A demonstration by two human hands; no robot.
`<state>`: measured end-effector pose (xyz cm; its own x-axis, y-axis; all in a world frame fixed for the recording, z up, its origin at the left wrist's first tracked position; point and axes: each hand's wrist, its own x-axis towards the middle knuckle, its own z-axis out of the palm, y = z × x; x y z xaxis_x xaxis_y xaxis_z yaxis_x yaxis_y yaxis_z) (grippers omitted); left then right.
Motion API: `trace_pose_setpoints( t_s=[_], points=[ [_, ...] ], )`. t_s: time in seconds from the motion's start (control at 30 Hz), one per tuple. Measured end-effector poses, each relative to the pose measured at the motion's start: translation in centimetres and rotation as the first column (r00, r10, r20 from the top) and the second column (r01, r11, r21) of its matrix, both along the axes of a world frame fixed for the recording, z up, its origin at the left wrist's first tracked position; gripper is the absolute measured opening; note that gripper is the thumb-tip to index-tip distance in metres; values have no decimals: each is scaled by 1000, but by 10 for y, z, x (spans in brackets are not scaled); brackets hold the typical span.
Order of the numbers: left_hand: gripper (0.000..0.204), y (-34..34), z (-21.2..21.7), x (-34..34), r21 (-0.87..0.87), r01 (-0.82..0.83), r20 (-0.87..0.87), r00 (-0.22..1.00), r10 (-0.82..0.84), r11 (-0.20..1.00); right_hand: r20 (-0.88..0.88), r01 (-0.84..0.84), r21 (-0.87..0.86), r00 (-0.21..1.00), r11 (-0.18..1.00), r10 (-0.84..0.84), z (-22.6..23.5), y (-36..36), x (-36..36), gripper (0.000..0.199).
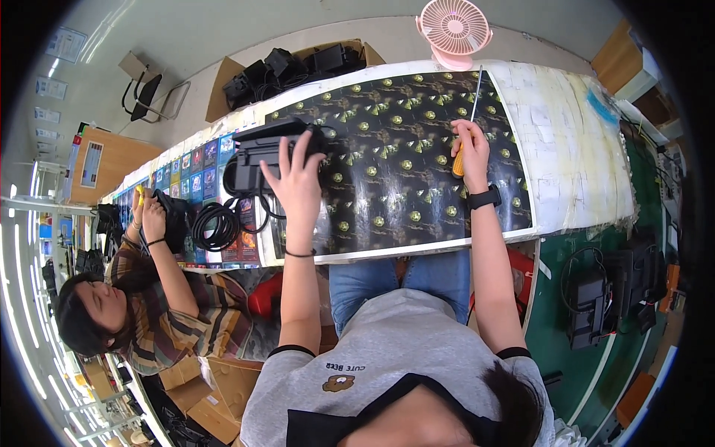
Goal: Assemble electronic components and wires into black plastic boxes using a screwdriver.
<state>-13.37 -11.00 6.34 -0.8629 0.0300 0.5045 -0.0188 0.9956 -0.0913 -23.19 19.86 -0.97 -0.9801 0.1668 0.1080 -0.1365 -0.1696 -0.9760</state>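
Note:
My left hand (299,182) has its fingers spread over the right side of a black boxy device (258,153) with a ribbed body. Whether the fingertips press on it I cannot tell. A coiled black cable (216,228) lies beside the device, toward the near left. To the right, my right hand (474,155) is closed around the yellow-orange handle of a screwdriver (458,162). Its long thin metal shaft points away from me, toward the far edge of the table. Below the right hand lies a dark mat (395,194) printed with green and yellow motifs.
A pink fan (453,33) stands at the table's far edge. Beyond that edge, a cardboard box (221,91) holds several black devices. At left, a co-worker (171,298) holds a yellow-handled tool over a colourful printed sheet (195,165). More black devices (588,305) sit on a green surface at right.

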Motion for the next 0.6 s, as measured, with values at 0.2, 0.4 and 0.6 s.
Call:
trace_pose_setpoints(
  t_s=[0.2, 0.4, 0.6],
  points=[
    [37, 50, -18, -3, 177, 116, 4, 993, -118, 977, -27, 27, 27, 999, 999, -26, -2, 7, 1, 17],
    [55, 95, -80, 36, 365, 133, 361, 892, -272, 921, -36, 109, 50, 994, 993, -108, 10, -11, 9, 58],
    [62, 97, -74, 35, 355, 220, 350, 870, -347, 909, -25, 9, -7, 1000, 1000, -9, 9, 2, 23, 45]
  ],
)
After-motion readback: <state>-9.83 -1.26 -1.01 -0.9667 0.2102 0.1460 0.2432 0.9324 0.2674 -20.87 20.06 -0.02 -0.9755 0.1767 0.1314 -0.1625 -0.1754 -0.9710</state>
